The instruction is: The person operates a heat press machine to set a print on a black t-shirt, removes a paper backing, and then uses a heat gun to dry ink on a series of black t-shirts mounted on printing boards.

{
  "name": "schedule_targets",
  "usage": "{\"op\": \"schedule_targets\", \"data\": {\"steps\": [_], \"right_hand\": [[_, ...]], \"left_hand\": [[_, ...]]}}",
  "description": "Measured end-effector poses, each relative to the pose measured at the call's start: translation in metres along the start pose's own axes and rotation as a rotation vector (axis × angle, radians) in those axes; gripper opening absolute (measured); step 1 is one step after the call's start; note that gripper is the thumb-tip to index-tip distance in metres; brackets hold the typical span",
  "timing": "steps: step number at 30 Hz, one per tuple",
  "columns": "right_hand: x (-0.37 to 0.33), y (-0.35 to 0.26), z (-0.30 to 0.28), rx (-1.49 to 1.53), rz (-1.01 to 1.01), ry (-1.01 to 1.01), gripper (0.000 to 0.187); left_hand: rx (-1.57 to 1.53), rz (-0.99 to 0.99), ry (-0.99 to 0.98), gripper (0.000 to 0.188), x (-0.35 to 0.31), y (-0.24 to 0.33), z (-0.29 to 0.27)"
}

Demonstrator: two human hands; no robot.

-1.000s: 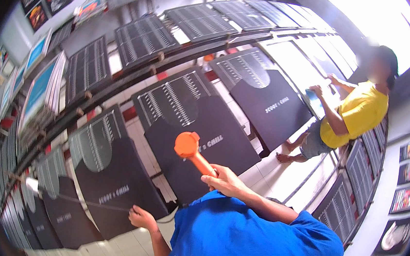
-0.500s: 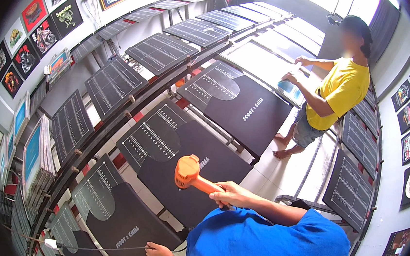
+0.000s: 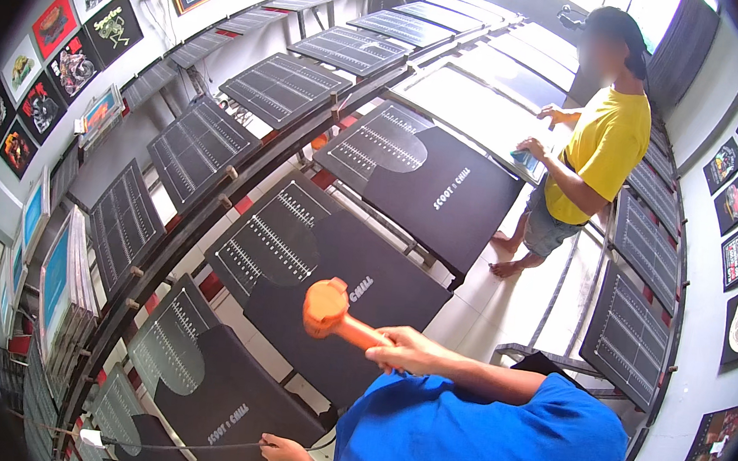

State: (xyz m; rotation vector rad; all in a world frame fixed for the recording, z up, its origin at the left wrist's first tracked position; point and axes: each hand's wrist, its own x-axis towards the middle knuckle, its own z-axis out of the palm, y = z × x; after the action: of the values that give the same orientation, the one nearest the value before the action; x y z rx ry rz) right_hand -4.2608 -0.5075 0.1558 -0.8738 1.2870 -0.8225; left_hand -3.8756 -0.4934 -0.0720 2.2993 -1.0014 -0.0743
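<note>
My right hand (image 3: 409,351) is wrapped round the handle of an orange heat gun (image 3: 327,308). The gun's head hangs over a black shirt (image 3: 397,316) with small pale printing, spread on a dark platen (image 3: 268,230) marked with white scales. Lower down, my left hand (image 3: 282,451) has its fingers closed on a dark power cord (image 3: 192,449). The cord runs left to a white connector (image 3: 92,439). A second printed black shirt (image 3: 233,377) lies on the platen beside my left hand. How far the gun is above the cloth I cannot tell.
A person in a yellow shirt (image 3: 609,146) stands at the far right, holding a blue printing tool over a white screen frame (image 3: 476,108). Another black shirt (image 3: 451,194) lies between us. A dark rail (image 3: 243,162) separates two rows of platens. Stacked screens (image 3: 65,292) stand left.
The heat gun and my right hand have shifted slightly left. My left hand stays on the cord. The other person's hands and printing tool have moved a little to the right.
</note>
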Motion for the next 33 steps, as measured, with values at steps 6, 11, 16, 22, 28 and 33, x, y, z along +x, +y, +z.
{"op": "schedule_targets", "data": {"steps": [6,11,16,22,28,33], "right_hand": [[-0.012,-0.006,-0.031,-0.267,0.003,0.348,0.041],[-0.004,0.002,0.002,-0.1,-0.021,0.105,0.042],[0.001,-0.008,0.014,-0.044,0.007,-0.035,0.04],[-0.01,-0.01,-0.038,-0.069,-0.028,0.347,0.033],[-0.008,-0.005,-0.022,-0.017,0.0,0.273,0.036],[0.002,0.009,0.01,-0.042,-0.015,-0.014,0.038]], "left_hand": [[0.074,0.012,-0.008,0.048,0.003,-0.006,0.005],[0.065,0.018,0.006,0.047,0.001,-0.006,0.007],[-0.036,0.041,0.004,0.046,0.004,-0.008,0.003],[0.041,0.044,0.016,0.047,0.002,0.0,0.002],[0.053,0.035,-0.018,0.047,0.002,0.005,-0.001],[0.061,0.017,-0.045,0.05,0.003,0.003,-0.003]]}}
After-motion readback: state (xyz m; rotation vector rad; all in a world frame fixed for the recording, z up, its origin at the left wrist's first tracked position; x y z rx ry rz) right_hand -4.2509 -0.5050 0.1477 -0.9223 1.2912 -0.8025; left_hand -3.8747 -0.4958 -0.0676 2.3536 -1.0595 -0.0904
